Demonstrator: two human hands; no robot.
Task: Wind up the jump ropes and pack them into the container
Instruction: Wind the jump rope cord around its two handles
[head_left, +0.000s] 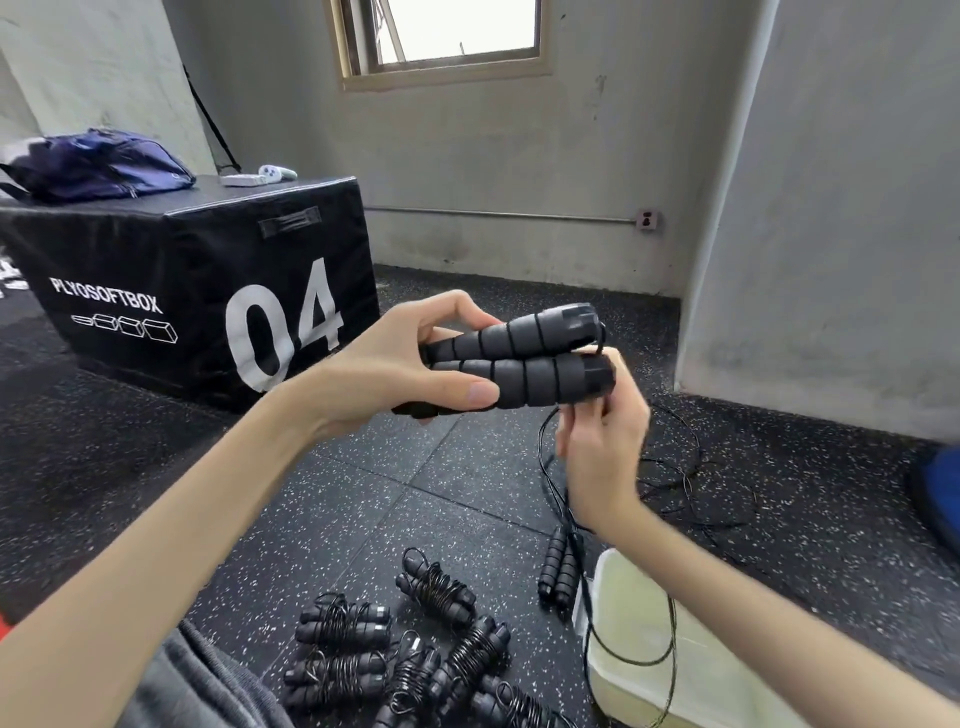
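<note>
My left hand (395, 364) grips two black ribbed jump rope handles (524, 353) held side by side, pointing right. My right hand (602, 447) pinches the thin black cord (545, 467) just below the handles' capped ends. The cord hangs down and loops over a pale translucent container (675, 670) at the lower right. Several wound jump ropes (405, 654) lie in a cluster on the floor below my hands. Another pair of handles (558, 571) lies unwound beside the container, its cord spread over the floor to the right.
A black plyo soft box (197, 291) marked 04 stands at the left, with a purple bag (98, 163) and small white items on top. Grey walls enclose the corner. A blue object (940, 493) sits at the right edge. The floor is speckled black rubber.
</note>
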